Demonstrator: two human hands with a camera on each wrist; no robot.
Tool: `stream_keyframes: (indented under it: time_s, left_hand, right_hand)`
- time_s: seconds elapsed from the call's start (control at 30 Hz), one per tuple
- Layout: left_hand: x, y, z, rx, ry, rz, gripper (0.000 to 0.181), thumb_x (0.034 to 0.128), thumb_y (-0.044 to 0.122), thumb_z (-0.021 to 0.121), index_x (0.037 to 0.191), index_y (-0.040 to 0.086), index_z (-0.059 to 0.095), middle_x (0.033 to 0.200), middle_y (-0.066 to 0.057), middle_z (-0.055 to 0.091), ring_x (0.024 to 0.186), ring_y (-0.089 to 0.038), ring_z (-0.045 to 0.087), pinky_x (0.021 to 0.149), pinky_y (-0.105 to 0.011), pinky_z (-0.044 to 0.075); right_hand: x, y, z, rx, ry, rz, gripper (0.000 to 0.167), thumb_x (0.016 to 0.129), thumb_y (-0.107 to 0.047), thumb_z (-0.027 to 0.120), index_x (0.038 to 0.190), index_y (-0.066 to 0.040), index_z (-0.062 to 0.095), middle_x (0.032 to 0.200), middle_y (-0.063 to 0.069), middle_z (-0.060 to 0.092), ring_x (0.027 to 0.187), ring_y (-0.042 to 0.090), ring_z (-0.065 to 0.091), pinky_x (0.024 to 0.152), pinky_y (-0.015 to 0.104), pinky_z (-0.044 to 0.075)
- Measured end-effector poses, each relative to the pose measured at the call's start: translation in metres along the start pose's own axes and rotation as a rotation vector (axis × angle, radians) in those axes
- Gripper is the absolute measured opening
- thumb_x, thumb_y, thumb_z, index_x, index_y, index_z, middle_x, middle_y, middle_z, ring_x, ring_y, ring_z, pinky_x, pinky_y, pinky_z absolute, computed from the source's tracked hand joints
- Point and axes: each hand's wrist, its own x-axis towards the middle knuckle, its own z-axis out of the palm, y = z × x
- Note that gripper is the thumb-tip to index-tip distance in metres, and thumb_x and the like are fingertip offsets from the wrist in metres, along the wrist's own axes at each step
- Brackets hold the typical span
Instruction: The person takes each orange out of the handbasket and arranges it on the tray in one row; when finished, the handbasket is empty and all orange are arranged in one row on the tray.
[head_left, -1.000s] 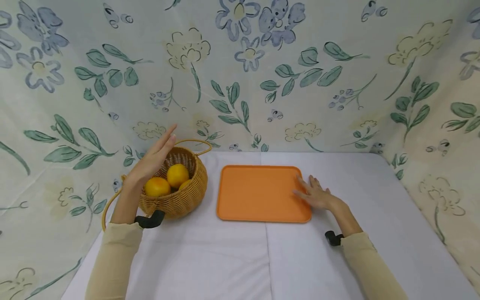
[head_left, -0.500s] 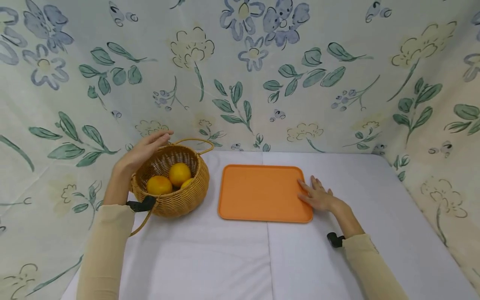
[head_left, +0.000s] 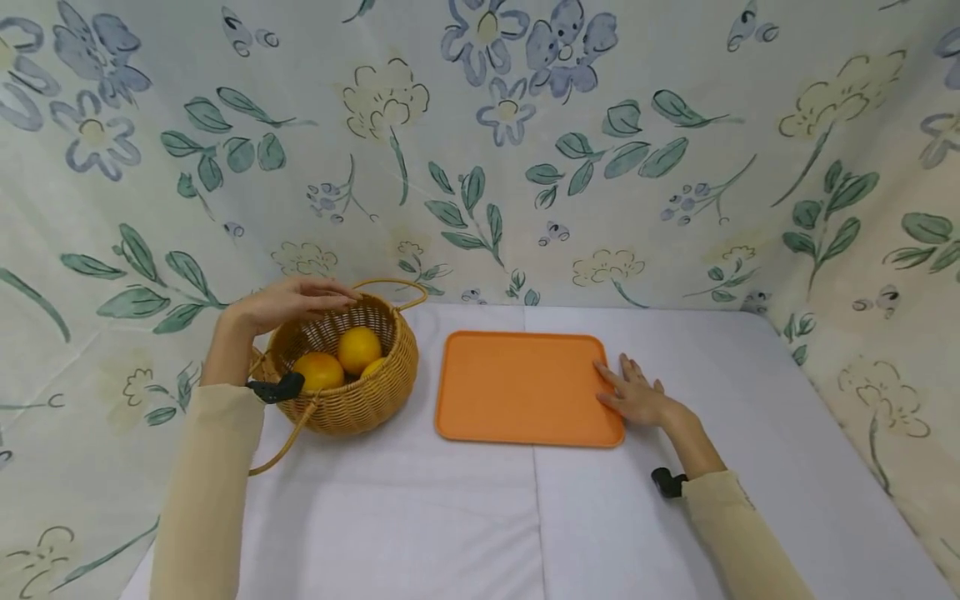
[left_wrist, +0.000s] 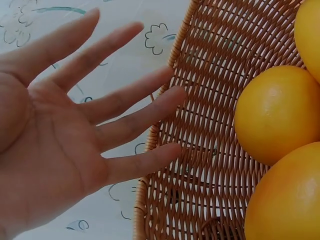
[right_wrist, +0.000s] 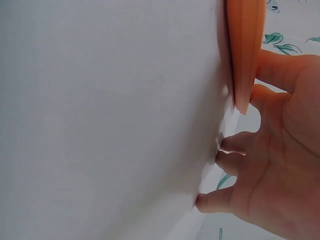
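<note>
A round wicker basket (head_left: 367,408) on the left side of the table holds oranges; one orange (head_left: 359,349) lies toward the back and another orange (head_left: 318,370) nearer the front, with a third partly hidden by the rim. My left hand (head_left: 288,305) hovers over the basket's back left rim, fingers spread and holding nothing; the left wrist view shows the bare palm (left_wrist: 55,135) beside the wicker wall. An orange rectangular tray (head_left: 525,387) lies flat in the middle. At its right edge my right hand (head_left: 637,395) rests, thumb and index finger touching the tray, other fingers on the cloth.
White cloth (head_left: 420,517) covers the table, with a seam running down its middle. One basket handle (head_left: 288,446) droops over the front left; the other handle (head_left: 390,285) stands at the back. Floral fabric (head_left: 480,167) hangs behind and at both sides.
My left hand has come down and turned from upright to nearly level over the basket. The basket's front handle has swung to a new position. My right hand stays at the tray's edge.
</note>
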Motion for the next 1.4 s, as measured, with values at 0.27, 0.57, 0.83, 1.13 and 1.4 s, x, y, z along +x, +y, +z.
stream_keyframes:
  time_s: [0.27,0.57,0.83,1.13,1.4]
  left_hand:
    - [0.024,-0.006,-0.004,0.022,-0.142,-0.051,0.038,0.1024,0.035,0.065,0.135,0.014,0.068,0.15,-0.017,0.052,0.132,-0.028,0.051,0.11,-0.043,0.044]
    - [0.047,-0.023,0.007,-0.059,-0.255,-0.115,0.039,0.1045,0.017,0.061,0.139,0.0,0.061,0.152,-0.017,0.052,0.137,-0.031,0.049,0.115,-0.053,0.044]
    - [0.05,-0.042,0.014,-0.093,-0.263,-0.174,0.038,0.1024,0.011,0.063,0.14,0.002,0.062,0.154,-0.018,0.051,0.139,-0.03,0.046,0.119,-0.053,0.038]
    - [0.051,-0.065,0.015,-0.072,-0.265,-0.219,0.041,0.1001,0.018,0.069,0.14,0.009,0.065,0.158,-0.016,0.048,0.136,-0.025,0.05,0.107,-0.035,0.049]
    - [0.052,-0.061,0.014,-0.086,-0.27,-0.193,0.047,0.1014,0.017,0.066,0.147,0.01,0.058,0.16,-0.017,0.044,0.135,-0.025,0.05,0.106,-0.036,0.05]
  right_hand:
    - [0.002,0.003,0.001,-0.003,0.004,0.004,0.07,0.11,-0.04,0.046,0.165,-0.008,0.018,0.166,0.038,-0.011,0.153,0.058,-0.01,0.113,0.084,-0.006]
    - [0.001,0.0,0.003,-0.006,0.004,0.007,0.069,0.11,-0.04,0.045,0.165,-0.009,0.019,0.167,0.037,-0.011,0.154,0.058,-0.01,0.114,0.083,-0.006]
    - [0.001,0.001,0.003,-0.01,0.002,0.009,0.069,0.11,-0.04,0.045,0.165,-0.009,0.018,0.167,0.037,-0.011,0.154,0.058,-0.01,0.114,0.084,-0.007]
    - [0.002,0.005,0.006,0.005,0.0,0.003,0.07,0.11,-0.041,0.044,0.165,-0.008,0.017,0.166,0.037,-0.013,0.154,0.058,-0.011,0.113,0.084,-0.008]
    - [0.004,0.006,0.005,-0.018,0.015,0.025,0.07,0.11,-0.042,0.045,0.166,-0.01,0.017,0.167,0.035,-0.013,0.154,0.056,-0.012,0.114,0.083,-0.008]
